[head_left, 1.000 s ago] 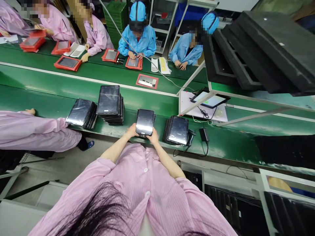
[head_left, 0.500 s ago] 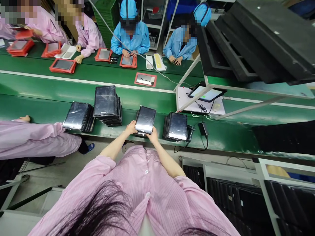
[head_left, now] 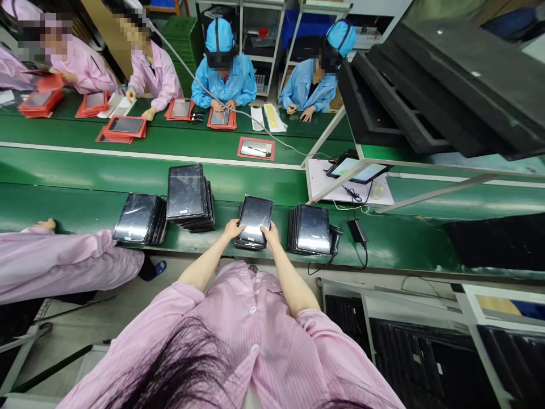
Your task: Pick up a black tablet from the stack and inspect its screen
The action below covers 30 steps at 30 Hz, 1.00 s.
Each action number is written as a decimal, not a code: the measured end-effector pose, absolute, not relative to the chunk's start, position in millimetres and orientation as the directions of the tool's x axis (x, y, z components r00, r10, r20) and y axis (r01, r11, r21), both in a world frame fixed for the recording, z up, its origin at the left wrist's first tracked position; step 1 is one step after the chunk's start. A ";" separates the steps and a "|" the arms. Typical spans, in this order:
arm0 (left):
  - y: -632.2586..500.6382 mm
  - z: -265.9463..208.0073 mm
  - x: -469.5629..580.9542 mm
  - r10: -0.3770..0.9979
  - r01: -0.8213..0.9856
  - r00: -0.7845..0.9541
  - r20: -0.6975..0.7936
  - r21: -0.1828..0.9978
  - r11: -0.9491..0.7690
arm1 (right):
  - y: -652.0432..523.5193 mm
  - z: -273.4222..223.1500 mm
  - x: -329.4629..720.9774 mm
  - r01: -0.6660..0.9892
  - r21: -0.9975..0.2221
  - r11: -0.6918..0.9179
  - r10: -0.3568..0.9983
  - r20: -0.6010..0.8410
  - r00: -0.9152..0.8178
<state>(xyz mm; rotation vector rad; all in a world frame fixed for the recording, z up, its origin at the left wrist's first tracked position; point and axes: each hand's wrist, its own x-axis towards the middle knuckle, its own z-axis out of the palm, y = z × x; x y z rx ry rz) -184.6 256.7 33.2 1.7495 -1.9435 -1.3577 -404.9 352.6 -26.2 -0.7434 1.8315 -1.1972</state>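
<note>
A long green bench (head_left: 85, 170) is laid with stacks of dark tablets (head_left: 186, 196); a short stack (head_left: 251, 243) lies at its near edge, between a taller pile and a leaning row (head_left: 313, 228). The top tablet (head_left: 254, 215) is gripped at its near corners, left hand (head_left: 234, 229) and right hand (head_left: 269, 232), fingers curled over the edges. It is best kept level and squared to the stack, the glass left untouched

Glossy glass-fronted tablet (head_left: 254, 218); smooth green bench (head_left: 85, 193); pink striped cloth sleeve (head_left: 63, 261).
</note>
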 end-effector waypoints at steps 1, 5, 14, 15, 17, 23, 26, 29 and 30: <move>256.4 33.5 -186.8 -0.854 -0.687 -0.258 -0.451 0.708 -0.166 | 352.4 -25.2 -403.6 -0.048 -0.925 0.378 -0.803 -0.301 -0.514; 259.6 30.9 -187.4 -0.817 -0.578 -0.198 -0.542 0.738 -0.349 | 358.1 -23.5 -400.7 -0.006 -0.933 0.361 -0.789 -0.301 -0.536; 273.2 14.7 -175.3 -0.835 -0.489 -0.146 -0.530 0.773 -0.404 | 357.6 -27.2 -398.9 -0.073 -0.934 0.350 -0.838 -0.277 -0.470; 273.0 14.0 -175.5 -0.844 -0.480 -0.146 -0.516 0.783 -0.395 | 357.3 -27.6 -399.1 -0.062 -0.932 0.357 -0.837 -0.289 -0.465; 271.7 13.3 -175.9 -0.854 -0.479 -0.136 -0.502 0.788 -0.387 | 356.9 -28.0 -399.3 -0.039 -0.925 0.377 -0.831 -0.319 -0.456; 264.2 12.3 -175.9 -0.826 -0.492 -0.134 -0.547 0.760 -0.424 | 355.3 -24.3 -396.8 -0.046 -0.929 0.368 -0.836 -0.310 -0.452; 260.1 10.6 -178.0 -0.825 -0.444 -0.142 -0.547 0.780 -0.441 | 355.3 -21.6 -394.9 -0.035 -0.931 0.364 -0.836 -0.311 -0.452; 256.8 9.3 -182.2 -0.831 -0.386 -0.159 -0.533 0.808 -0.445 | 356.5 -19.6 -393.8 0.010 -0.932 0.362 -0.834 -0.329 -0.443; 255.8 9.3 -183.8 -0.834 -0.377 -0.159 -0.529 0.813 -0.444 | 357.2 -19.0 -393.7 0.028 -0.931 0.364 -0.830 -0.337 -0.444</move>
